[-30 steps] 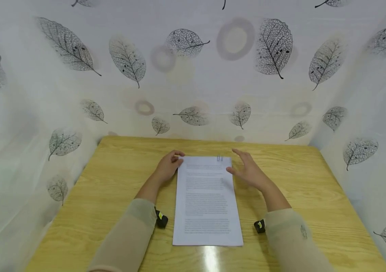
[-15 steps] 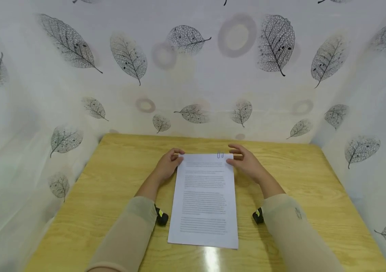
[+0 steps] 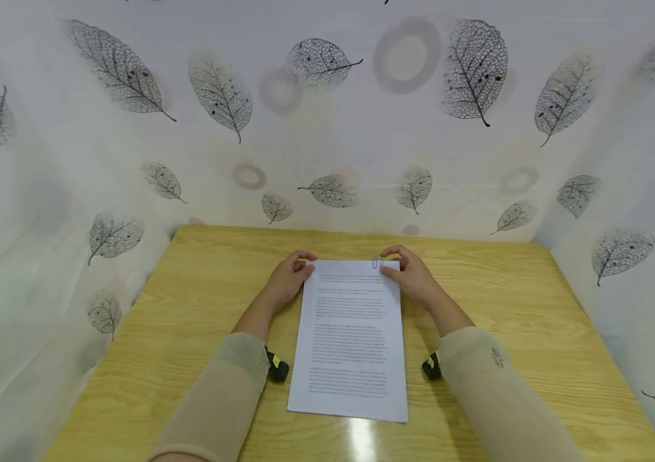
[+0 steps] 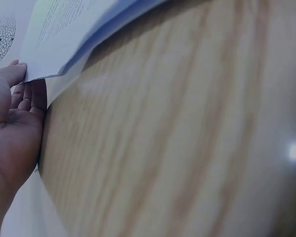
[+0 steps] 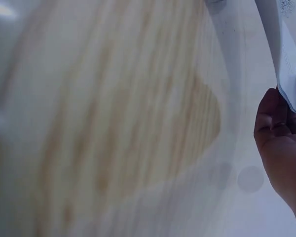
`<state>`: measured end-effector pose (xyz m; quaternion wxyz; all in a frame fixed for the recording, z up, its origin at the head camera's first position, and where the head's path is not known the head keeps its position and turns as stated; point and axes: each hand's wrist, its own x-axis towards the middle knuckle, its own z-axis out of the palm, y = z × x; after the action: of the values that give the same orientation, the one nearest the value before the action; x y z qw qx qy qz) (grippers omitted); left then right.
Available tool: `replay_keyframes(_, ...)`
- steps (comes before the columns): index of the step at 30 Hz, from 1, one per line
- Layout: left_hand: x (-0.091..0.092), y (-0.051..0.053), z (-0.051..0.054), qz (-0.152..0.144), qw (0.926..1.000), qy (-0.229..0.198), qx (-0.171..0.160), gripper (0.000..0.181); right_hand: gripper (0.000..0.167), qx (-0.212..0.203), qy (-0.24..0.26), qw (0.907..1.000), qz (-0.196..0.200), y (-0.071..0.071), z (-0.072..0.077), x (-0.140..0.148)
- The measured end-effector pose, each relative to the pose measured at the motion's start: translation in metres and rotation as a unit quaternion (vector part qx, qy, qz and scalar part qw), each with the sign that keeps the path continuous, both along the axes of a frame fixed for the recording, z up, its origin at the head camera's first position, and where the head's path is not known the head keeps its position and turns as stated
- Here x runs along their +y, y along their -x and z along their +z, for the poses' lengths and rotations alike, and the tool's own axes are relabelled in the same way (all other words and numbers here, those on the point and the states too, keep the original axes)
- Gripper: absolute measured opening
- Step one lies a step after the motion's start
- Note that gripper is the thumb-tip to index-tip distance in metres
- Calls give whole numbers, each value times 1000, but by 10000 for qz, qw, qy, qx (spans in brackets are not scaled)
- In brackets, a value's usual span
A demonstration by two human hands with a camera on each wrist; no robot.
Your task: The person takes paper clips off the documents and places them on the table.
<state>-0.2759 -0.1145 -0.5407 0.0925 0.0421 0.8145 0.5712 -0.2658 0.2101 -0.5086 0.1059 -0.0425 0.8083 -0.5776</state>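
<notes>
A stack of printed paper sheets (image 3: 350,343) lies lengthwise in front of me on the wooden table. Two paper clips (image 3: 375,264) are on its top edge, toward the right corner. My left hand (image 3: 285,283) pinches the top left corner; in the left wrist view the thumb of that hand (image 4: 15,131) is on top and its fingers are beneath the paper. The top right corner is pinched by my right hand (image 3: 415,277), its thumb close to the clips. In the right wrist view the fingers of the right hand (image 5: 285,145) sit behind the sheets.
The light wooden table (image 3: 200,308) extends to both sides of the paper. Behind it and along the sides hangs a white curtain (image 3: 327,147) with a leaf pattern. A small black device (image 3: 278,367) sits at each wrist.
My right hand came in from the right and took hold of the stack's top right corner by the clips. The stack's lower end shifted slightly left. My left hand kept its hold.
</notes>
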Motion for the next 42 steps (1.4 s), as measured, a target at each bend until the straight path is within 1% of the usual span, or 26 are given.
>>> replay_keyframes(5, 0, 0, 0, -21, 10000, -1, -17, 24, 25, -9, -121, 9999, -91, 2, -3, -1)
replay_keyframes(12, 0, 0, 0, -28, 10000, -52, -55, 23, 25, 38, -232, 9997, -99, 2, -5, -3)
replay_keyframes(19, 2, -3, 2, -74, 9999, -10, -69, 23, 22, -31, -189, 9996, -220, -2, -2, -4)
replay_keyframes(27, 2, -4, 3, -71, 10000, -55, -39, 23, 25, 23, -400, 9982, -440, -4, 4, -3)
replay_keyframes(32, 2, -3, 3, -63, 10000, 3, -6, 23, 28, 2, -392, 9979, -506, -6, 8, 2)
replay_keyframes(36, 2, -2, 1, -67, 10000, 26, -14, 24, 30, 9, -402, 9980, -491, -6, 9, 6)
replay_keyframes(42, 1, -1, 0, -75, 10000, 49, -14, 24, 31, 70, -641, 9971, -416, -8, 11, 12)
